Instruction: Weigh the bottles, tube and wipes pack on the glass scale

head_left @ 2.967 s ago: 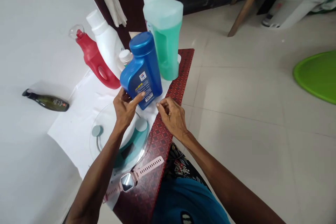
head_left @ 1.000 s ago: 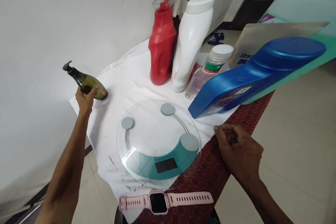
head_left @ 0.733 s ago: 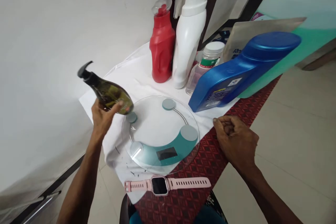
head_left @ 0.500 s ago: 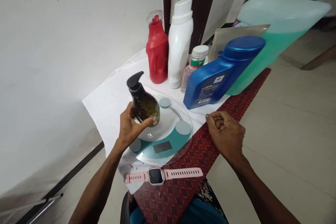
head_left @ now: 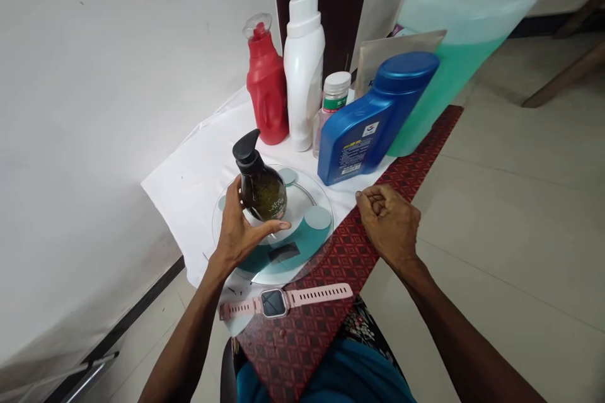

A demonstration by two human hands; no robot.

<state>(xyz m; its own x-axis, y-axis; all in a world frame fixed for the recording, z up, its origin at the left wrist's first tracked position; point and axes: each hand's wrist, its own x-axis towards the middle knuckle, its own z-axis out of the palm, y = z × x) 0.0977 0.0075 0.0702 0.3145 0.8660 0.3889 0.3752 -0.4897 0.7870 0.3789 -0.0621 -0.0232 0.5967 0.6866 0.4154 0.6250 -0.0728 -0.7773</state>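
A dark olive pump bottle (head_left: 263, 192) with a black pump head stands upright on a round glass bathroom scale (head_left: 309, 245) that has a teal band and a dark display. My left hand (head_left: 241, 223) is around the bottle's lower left side, thumb stretched out in front of its base and clear of it, fingers partly hidden behind. It looks loosened from the bottle. My right hand (head_left: 390, 220) rests at the table's right edge, fingers curled in, with nothing seen in them. Nearest to it is a blue bottle (head_left: 363, 129).
A red bottle (head_left: 268, 91), a white bottle (head_left: 304, 75), a small white-capped jar (head_left: 335, 91) and a large container of green liquid (head_left: 444, 69) stand at the back. A pink smartwatch (head_left: 274, 303) lies in front of the scale. A wall (head_left: 118, 75) rises on the left.
The bottle has come down from a tilted hold to upright on the scale. My left thumb has come away from its side. The whole view has shifted slightly; my right hand stays curled.
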